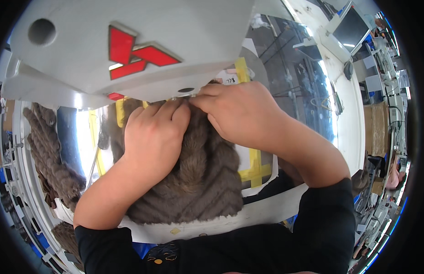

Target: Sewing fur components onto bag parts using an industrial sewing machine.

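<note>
A brown fur piece (pixel 207 182) with ribbed, chevron-like rows lies in front of me, its far edge running under the grey head of what looks like a sewing machine (pixel 79 59). My left hand (pixel 155 132) rests on the fur with its fingers curled closed at that far edge. Close beside it, my right hand (pixel 244 109) pinches the same edge from the right, thumb and fingers together. The fingertips of both hands nearly meet just below the machine head. Its overhang hides the needle area and part of the fingertips.
Yellow tape (pixel 254 169) marks the white work surface. More brown fur (pixel 50 146) lies to the left. A dark glossy panel (pixel 294 68) stretches to the far right, near a monitor (pixel 352 32). A cardboard box (pixel 376 129) stands further right.
</note>
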`<state>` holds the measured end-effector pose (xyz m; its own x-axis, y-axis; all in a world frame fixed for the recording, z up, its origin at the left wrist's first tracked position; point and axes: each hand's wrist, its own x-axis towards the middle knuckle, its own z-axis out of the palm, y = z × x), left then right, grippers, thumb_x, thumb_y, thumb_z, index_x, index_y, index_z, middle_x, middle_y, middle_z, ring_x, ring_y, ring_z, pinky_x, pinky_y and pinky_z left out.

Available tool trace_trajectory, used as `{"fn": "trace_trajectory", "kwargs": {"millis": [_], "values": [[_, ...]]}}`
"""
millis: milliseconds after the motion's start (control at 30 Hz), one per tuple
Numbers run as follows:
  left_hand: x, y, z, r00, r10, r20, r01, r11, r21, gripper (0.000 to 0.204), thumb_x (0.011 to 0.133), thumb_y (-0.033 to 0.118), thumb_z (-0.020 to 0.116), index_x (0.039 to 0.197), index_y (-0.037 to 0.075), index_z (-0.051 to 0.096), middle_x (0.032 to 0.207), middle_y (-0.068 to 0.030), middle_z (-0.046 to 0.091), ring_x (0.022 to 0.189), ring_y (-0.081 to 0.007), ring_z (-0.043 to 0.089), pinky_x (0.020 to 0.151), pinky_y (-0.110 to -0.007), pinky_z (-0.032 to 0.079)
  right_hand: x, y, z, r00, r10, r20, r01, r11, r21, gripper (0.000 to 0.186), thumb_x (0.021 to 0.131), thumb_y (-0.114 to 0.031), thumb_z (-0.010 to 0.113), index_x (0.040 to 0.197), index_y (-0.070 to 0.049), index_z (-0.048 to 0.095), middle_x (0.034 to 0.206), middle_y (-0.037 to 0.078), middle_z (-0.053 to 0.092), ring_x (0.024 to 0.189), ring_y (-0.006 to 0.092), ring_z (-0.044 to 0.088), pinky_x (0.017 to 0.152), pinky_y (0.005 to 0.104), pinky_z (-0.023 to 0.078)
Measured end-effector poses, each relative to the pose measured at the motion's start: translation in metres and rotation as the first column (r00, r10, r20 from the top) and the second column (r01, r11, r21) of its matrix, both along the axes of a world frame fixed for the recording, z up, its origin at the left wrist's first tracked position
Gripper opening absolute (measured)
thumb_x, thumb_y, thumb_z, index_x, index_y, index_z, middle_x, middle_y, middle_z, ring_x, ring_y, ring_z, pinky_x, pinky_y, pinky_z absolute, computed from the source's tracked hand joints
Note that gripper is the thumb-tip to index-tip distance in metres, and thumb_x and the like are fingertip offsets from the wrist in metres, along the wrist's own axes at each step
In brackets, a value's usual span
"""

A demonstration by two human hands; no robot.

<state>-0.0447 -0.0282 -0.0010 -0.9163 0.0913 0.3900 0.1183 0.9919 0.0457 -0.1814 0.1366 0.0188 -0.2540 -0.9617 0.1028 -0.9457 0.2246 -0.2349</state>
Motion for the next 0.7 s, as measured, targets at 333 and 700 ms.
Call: {"fn": "trace_trajectory", "kwargs": {"millis": [333,700], "values": [[-0.002,0.001,-0.001,0.999,-0.048,-0.014,0.048,0.998,-0.038,0.026,0.077,0.010,0.061,0.101,0.003,0.068,0.103,-0.0071,0.071,0.082,-0.0223,0.067,0.070,-0.035,0.052,-0.003,0.000,-0.002,1.000,-0.003,-0.016,0.002,0.998,-0.057,0.013,0.083,-0.011,0.058,0.083,-0.009,0.071,0.087,0.003,0.070,0.080,0.0258,0.071,0.062,0.0408,0.056],[-0.003,0.004,0.001,0.999,-0.036,0.015,0.036,0.998,-0.046,0.025,0.075,0.009,0.062,0.099,0.004,0.067,0.102,-0.0062,0.069,0.080,-0.0218,0.066,0.068,-0.035,0.051,-0.029,0.003,-0.012,0.973,0.191,0.128,-0.157,0.959,-0.236,0.026,0.085,-0.011,0.057,0.101,-0.010,0.076,0.109,0.001,0.075,0.096,0.0260,0.071,0.080,0.0403,0.058]]}}
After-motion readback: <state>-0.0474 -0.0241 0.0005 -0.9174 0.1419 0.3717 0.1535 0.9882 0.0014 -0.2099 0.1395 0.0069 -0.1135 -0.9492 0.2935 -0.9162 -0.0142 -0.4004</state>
